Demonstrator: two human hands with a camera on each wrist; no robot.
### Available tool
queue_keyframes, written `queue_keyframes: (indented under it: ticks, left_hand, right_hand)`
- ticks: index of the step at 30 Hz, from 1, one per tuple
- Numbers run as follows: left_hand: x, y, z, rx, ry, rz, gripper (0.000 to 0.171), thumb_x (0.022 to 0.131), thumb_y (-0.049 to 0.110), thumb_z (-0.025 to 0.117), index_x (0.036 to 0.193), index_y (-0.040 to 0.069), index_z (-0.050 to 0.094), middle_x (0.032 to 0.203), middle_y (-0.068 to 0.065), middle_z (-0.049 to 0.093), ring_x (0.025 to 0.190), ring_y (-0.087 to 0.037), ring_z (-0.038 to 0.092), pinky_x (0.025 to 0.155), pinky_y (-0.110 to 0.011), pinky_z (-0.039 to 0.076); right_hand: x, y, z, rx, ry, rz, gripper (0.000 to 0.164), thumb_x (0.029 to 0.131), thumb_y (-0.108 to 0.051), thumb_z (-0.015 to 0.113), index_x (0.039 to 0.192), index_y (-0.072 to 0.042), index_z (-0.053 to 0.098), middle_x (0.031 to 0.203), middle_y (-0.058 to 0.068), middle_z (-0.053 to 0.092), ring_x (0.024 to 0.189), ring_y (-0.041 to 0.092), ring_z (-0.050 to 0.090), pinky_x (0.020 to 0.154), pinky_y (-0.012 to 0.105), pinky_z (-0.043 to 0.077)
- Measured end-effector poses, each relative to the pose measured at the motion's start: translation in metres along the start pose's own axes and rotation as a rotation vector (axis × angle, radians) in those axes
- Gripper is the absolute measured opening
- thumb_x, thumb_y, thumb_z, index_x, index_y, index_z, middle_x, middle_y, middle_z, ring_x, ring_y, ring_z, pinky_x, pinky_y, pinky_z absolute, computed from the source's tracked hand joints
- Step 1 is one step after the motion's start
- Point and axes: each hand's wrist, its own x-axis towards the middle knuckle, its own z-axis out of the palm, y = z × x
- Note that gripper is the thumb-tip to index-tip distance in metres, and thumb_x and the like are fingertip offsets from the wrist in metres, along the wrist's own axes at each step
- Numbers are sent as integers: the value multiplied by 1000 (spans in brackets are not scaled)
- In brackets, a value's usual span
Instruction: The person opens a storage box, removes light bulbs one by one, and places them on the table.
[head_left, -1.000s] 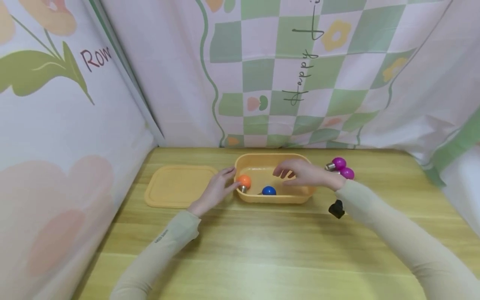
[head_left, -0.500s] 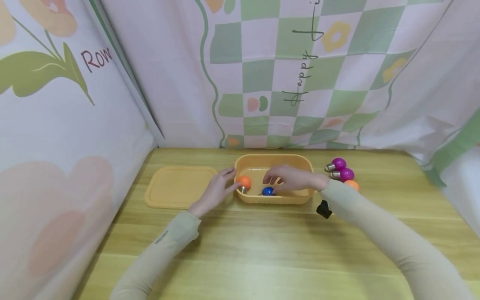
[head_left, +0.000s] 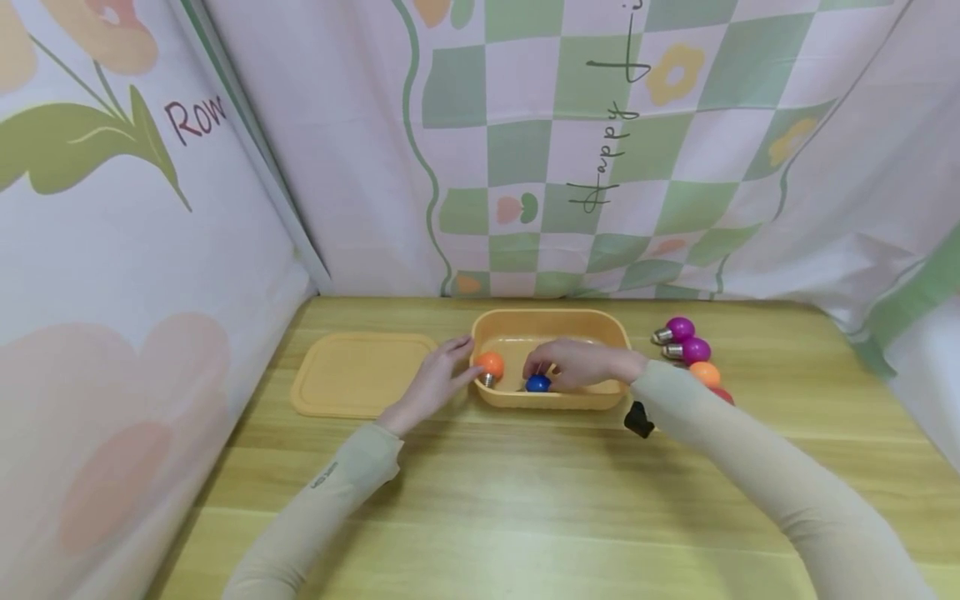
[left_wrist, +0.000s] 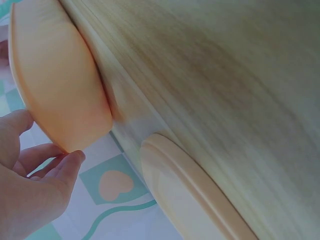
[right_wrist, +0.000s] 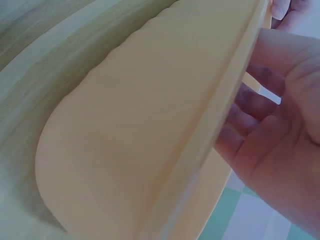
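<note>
Blue bulb [head_left: 537, 384] sits by the near wall of our yellow box [head_left: 551, 402], with our right hand [head_left: 581, 362] right at it; we can't tell if the fingers grip it. Our left hand [head_left: 433, 379] holds the box's left end by the rim, beside an orange bulb [head_left: 491, 364] inside. We see a yellow lid [head_left: 363, 375] on the table [head_left: 480, 508] to the left, two purple bulbs [head_left: 697, 350] to the right, and checked cloth [head_left: 585, 150] far back.

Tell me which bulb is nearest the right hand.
The only blue bulb, inside the yellow box, right by the right hand. The orange bulb sharing the box sits over by the left hand; the others lie outside.
</note>
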Motion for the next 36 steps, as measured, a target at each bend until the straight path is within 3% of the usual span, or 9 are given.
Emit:
queue_keyframes:
  ticks: [14,26,36]
  left_hand:
    - [0,1,1,10,25,21,54,95,22,67,136,-9,53,146,-26,50,136,-40,49,117,-49,41]
    - [0,1,0,-27,-13,-24,57,95,23,67,140,-7,48,150,-25,45,141,-38,43,120,-48,36]
    - [0,1,1,-11,7,4,56,95,23,67,138,-9,50,148,-26,48,138,-40,47,118,-49,39]
  right_hand:
    - [2,4,1,-7,-15,-9,28,87,-2,69,115,-5,66,115,11,71,109,29,67,95,40,59]
    - [-18,5,-9,15,89,-28,32,82,-1,72,113,1,65,111,15,71,105,33,68,91,43,61]
    - [-43,13,-16,9,193,-53,28,83,-2,74,110,3,66,106,16,71,100,34,70,84,42,63]
